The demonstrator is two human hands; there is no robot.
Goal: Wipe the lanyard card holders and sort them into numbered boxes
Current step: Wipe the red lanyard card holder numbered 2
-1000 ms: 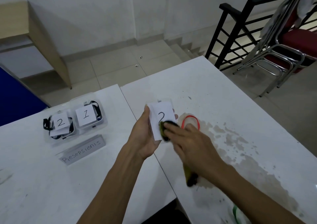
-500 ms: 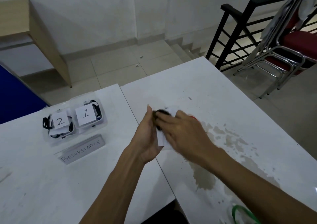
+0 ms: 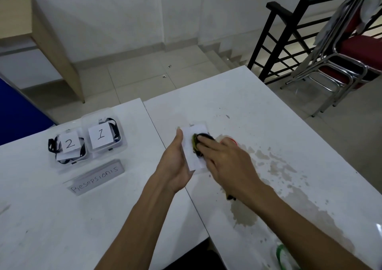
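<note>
Centre of the frame: I am watching the left hand gripping a card holder, thumb up along its left edge, fingers hidden behind it. The holder is sitting tilted above the seam where the two white tables are meeting, and its white paper insert is facing the camera. Whatever number is on it is being covered.

The right hand is pressing a dark cloth with a green-yellow edge flat against the face of the holder, fingers extended and close together on top of it. A dark end of the cloth is showing below the right wrist, near the table surface.

Just right of the right hand's fingertips, a red loop is peeking out, lying on the right table. That table is showing a wide patch of brownish wet stains running toward the lower right. At the lower right edge a green loop is lying partly cut off.

Left of centre, two clear boxes are sitting side by side and touching: the one labelled 2 on the left, the one labelled 1 on the right. Both are holding holders with black lanyards. Just below them a grey name plate reading "Resepsionis" is lying flat.

Upper right: black stair railing and stacked red chairs.
</note>
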